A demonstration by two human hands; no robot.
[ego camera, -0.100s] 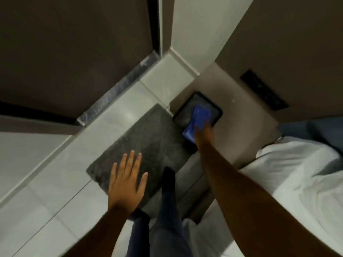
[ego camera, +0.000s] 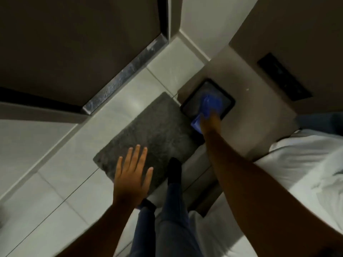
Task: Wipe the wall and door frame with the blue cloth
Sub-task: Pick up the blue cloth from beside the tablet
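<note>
My right hand (ego camera: 210, 123) reaches down low and grips the blue cloth (ego camera: 208, 105), which is pressed against a black-rimmed panel (ego camera: 227, 101) set low in the beige wall (ego camera: 250, 115). The cloth is blurred with motion and covers my fingers. My left hand (ego camera: 132, 175) hovers flat over the floor with fingers spread, holding nothing. The dark door (ego camera: 74, 43) and its frame (ego camera: 173, 15) stand at the upper left, apart from both hands.
A grey mat (ego camera: 148, 134) lies on the pale tiled floor (ego camera: 55, 191), beside a metal threshold strip (ego camera: 126, 75). My legs in dark trousers and socks (ego camera: 174, 169) stand at the mat's edge. A white-sheeted bed (ego camera: 297, 173) fills the right. A black switch plate (ego camera: 284, 79) sits on the wall.
My right hand with the cloth has shifted slightly up across the black-rimmed panel. My left hand stays spread over the mat.
</note>
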